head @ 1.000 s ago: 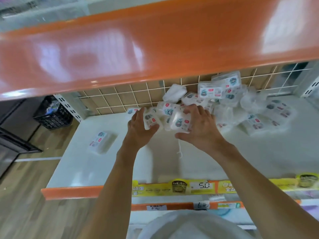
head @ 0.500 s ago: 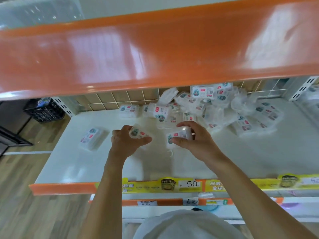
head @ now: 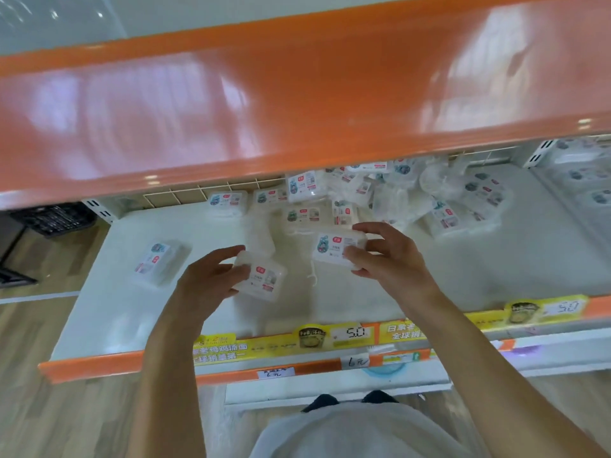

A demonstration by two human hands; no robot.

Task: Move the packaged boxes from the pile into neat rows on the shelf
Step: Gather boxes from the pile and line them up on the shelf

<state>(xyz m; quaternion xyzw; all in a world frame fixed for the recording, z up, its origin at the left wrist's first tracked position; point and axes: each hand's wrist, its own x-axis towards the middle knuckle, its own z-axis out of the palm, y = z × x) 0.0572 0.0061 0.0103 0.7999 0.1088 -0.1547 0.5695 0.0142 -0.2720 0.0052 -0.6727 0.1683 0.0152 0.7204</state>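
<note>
A pile of small clear packaged boxes (head: 390, 196) with white labels lies at the back right of the white shelf (head: 496, 269). My left hand (head: 206, 285) grips one box (head: 261, 279) just above the shelf's middle. My right hand (head: 393, 256) pinches a second box (head: 334, 247) between thumb and fingers, a little higher and to the right. A single box (head: 157, 262) lies flat at the shelf's left. Another box (head: 226, 201) sits at the back left near the wire grid.
An orange shelf (head: 297, 104) overhangs close above and hides the top of the pile. Price labels (head: 347, 335) line the front edge. A small white floss pick (head: 312, 276) lies on the shelf between my hands. A black crate (head: 49, 218) stands on the wood floor at left.
Both hands have drawn back from the pile toward the shelf's front, each carrying a box. The hands have spread apart and the view has tilted so the upper shelf covers more of the pile.
</note>
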